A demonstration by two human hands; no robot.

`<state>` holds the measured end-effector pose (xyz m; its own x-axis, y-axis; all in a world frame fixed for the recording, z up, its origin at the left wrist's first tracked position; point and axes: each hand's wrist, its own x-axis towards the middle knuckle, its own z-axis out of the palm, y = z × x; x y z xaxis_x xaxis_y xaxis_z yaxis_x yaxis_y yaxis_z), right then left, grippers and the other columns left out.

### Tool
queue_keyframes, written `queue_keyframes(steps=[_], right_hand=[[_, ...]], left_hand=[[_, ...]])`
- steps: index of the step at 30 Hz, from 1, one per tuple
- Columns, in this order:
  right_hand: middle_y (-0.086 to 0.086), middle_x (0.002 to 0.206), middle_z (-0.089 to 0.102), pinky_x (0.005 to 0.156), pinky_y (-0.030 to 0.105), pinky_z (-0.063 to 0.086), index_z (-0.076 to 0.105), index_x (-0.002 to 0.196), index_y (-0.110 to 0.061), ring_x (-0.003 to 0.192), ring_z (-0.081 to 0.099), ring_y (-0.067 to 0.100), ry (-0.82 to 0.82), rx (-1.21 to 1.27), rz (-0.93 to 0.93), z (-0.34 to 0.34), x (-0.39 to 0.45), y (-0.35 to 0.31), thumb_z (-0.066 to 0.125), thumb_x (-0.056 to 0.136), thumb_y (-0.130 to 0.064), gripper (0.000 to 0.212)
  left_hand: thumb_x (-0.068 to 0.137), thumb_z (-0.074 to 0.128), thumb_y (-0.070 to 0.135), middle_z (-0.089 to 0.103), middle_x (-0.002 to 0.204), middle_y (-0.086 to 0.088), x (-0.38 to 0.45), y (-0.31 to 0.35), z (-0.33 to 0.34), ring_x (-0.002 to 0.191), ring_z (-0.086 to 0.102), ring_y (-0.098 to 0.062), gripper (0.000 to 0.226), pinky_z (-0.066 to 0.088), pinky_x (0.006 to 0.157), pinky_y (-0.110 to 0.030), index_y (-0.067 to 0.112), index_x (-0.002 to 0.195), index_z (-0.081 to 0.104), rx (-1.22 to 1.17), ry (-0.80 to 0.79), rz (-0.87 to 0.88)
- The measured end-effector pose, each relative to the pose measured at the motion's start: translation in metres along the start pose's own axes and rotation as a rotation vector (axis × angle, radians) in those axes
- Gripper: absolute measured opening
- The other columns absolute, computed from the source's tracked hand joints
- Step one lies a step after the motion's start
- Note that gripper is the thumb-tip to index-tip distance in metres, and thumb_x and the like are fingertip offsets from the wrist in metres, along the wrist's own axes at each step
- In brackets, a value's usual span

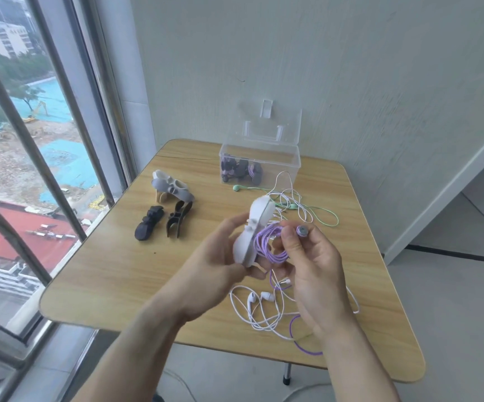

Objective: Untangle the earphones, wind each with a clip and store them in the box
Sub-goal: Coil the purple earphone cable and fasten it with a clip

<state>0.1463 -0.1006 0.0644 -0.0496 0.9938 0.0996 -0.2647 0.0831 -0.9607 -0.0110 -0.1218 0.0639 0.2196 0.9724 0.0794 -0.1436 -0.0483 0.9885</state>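
Landmark: wooden table.

Nearest, at the table's front right — loose white earphones in a tangle on the surface, a purple cord tail trailing through them toward the front edge.

Above the table's middle, both hands raised. Left hand grips a white clip, fingers curled round its back. Purple earphone cable is coiled around this clip. Right hand pinches a purple earbud between thumb and fingertips, just beside the coil.

Behind the hands, right of centre: green earphones lying loose, mixed with white cord.

Left of centre: two black clips, then a grey clip farther back.

At the table's far edge — clear box, lid open, dark wound clips inside.
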Motion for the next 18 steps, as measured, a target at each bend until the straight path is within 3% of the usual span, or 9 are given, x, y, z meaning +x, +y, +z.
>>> queue_keyframes(steps=[2, 4, 7, 9, 13, 16, 18], right_hand=[[0.006, 0.073, 0.064, 0.048, 0.029, 0.042, 0.064, 0.098, -0.010, 0.060, 0.055, 0.026, 0.016, -0.040, 0.001, -0.002, 0.000, 0.002, 0.061, 0.094, -0.019, 0.010], [0.003, 0.074, 0.067, 0.051, 0.026, 0.046, 0.066, 0.096, -0.013, 0.064, 0.058, 0.021, 0.031, -0.089, 0.003, -0.004, 0.000, 0.001, 0.061, 0.096, -0.018, 0.007], [0.001, 0.074, 0.069, 0.053, 0.025, 0.049, 0.067, 0.096, -0.014, 0.064, 0.060, 0.013, 0.019, -0.123, 0.015, -0.005, 0.001, 0.000, 0.062, 0.096, -0.017, 0.006], [0.004, 0.076, 0.070, 0.053, 0.028, 0.049, 0.068, 0.097, -0.013, 0.064, 0.059, 0.015, -0.008, -0.134, 0.011, -0.005, 0.001, -0.001, 0.064, 0.093, -0.020, 0.009], [0.005, 0.077, 0.069, 0.051, 0.027, 0.044, 0.070, 0.094, -0.016, 0.063, 0.055, 0.017, -0.021, -0.019, 0.026, -0.006, 0.002, -0.007, 0.066, 0.084, -0.027, 0.015], [0.002, 0.075, 0.066, 0.050, 0.024, 0.040, 0.066, 0.095, -0.012, 0.063, 0.055, 0.012, -0.022, 0.133, 0.065, -0.007, 0.003, -0.011, 0.063, 0.085, -0.022, 0.014], [0.002, 0.076, 0.064, 0.048, 0.023, 0.039, 0.064, 0.095, -0.010, 0.062, 0.053, 0.011, -0.024, 0.228, 0.090, -0.008, 0.004, -0.012, 0.061, 0.086, -0.018, 0.012]], left_hand=[[0.059, 0.052, -0.007, 0.059, 0.087, -0.020, 0.000, 0.000, 0.003, 0.076, 0.054, -0.028, 0.077, 0.045, 0.062, -0.029, 0.011, 0.133, 0.048, 0.054, -0.038, -0.021], [0.058, 0.058, 0.000, 0.052, 0.083, -0.019, 0.001, 0.002, 0.004, 0.076, 0.048, -0.026, 0.069, 0.039, 0.061, -0.031, 0.008, 0.127, 0.053, -0.039, -0.047, -0.057], [0.077, 0.065, 0.025, 0.040, 0.076, -0.013, 0.003, 0.003, 0.009, 0.065, 0.043, -0.020, 0.048, 0.034, 0.056, -0.027, -0.003, 0.115, 0.056, -0.097, 0.052, -0.109], [0.089, 0.059, 0.040, 0.035, 0.071, -0.006, 0.004, 0.001, 0.012, 0.057, 0.032, -0.015, 0.043, 0.025, 0.052, -0.025, -0.001, 0.101, 0.059, -0.070, 0.112, -0.121], [0.103, 0.049, 0.032, 0.029, 0.066, 0.004, 0.004, 0.004, 0.017, 0.054, 0.017, -0.013, 0.026, 0.012, 0.052, -0.027, 0.016, 0.091, 0.066, -0.163, 0.163, -0.125], [0.103, 0.048, 0.030, 0.028, 0.063, 0.005, 0.005, 0.008, 0.018, 0.054, 0.016, -0.013, 0.040, 0.009, 0.052, -0.027, 0.026, 0.065, 0.061, -0.207, 0.158, -0.169], [0.103, 0.048, 0.029, 0.025, 0.064, 0.004, 0.005, 0.010, 0.021, 0.054, 0.015, -0.013, 0.046, 0.009, 0.051, -0.027, 0.029, 0.059, 0.062, -0.190, 0.135, -0.183]])
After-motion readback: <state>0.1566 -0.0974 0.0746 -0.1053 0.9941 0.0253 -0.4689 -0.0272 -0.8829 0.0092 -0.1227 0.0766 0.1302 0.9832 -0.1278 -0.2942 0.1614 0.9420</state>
